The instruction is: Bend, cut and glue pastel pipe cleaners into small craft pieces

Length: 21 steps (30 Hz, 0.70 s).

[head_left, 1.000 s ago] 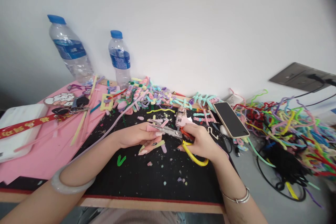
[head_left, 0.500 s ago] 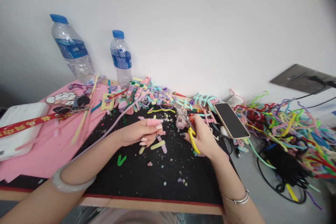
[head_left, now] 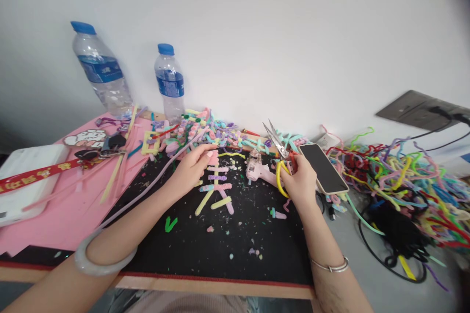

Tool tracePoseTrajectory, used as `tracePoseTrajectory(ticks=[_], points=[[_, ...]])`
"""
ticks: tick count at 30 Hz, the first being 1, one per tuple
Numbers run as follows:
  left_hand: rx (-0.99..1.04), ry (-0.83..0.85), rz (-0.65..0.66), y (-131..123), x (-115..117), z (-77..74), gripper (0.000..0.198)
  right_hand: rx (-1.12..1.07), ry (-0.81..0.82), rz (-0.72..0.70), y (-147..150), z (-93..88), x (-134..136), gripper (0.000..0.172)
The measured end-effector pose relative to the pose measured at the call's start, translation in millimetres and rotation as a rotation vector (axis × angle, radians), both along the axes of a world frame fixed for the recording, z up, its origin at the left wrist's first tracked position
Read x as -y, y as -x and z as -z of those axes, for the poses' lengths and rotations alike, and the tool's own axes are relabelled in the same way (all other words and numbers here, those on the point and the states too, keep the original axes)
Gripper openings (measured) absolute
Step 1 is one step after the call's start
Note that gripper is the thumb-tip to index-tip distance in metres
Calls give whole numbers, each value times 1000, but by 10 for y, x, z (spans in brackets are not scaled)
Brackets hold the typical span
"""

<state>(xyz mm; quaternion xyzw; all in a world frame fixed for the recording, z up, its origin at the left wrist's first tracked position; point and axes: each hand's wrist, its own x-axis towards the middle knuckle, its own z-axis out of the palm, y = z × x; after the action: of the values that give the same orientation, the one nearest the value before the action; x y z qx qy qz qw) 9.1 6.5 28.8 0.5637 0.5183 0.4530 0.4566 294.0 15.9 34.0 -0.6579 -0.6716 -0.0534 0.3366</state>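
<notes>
My left hand [head_left: 194, 166] pinches a pink pipe-cleaner piece [head_left: 213, 158] over the black mat [head_left: 147, 254]. Just below the fingertips, short pipe-cleaner pieces [head_left: 217, 177] in purple, pink and blue lie as crossbars on a yellow stem, with slanting yellow and lilac pieces under them. My right hand [head_left: 301, 178] grips scissors [head_left: 281, 149] by their yellow and orange handles, the blades parted and pointing up toward the wall. Between the hands lies a pale pink glue gun [head_left: 257, 172], its handle end partly behind the scissors' handle.
A phone [head_left: 325, 168] lies right of my right hand, beside a tangle of coloured pipe cleaners [head_left: 414, 171]. More bent pieces [head_left: 205, 132] are heaped along the wall near two bottles [head_left: 171, 83]. A green V-shaped piece [head_left: 171, 224] and scraps dot the mat; pink sheets [head_left: 84, 195] lie left.
My left hand has moved up and slightly left with the pink piece, uncovering the crossbars. My right hand has shifted right with the scissors, leaving the glue gun more visible.
</notes>
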Motion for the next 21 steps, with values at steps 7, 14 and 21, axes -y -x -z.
tracePoseTrajectory(ticks=[7, 14, 21], points=[[-198, -131, 1, 9, -4, 53, 35, 28, -50, -3, -52, 31, -28, 26], [-73, -145, -1, -18, -8, 119, 22, -71, 1, -55, 14, 42, 4, 28], [-51, -103, -40, 4, 7, 41, 38, -64, 15, -73, 35, 70, 13, 26]])
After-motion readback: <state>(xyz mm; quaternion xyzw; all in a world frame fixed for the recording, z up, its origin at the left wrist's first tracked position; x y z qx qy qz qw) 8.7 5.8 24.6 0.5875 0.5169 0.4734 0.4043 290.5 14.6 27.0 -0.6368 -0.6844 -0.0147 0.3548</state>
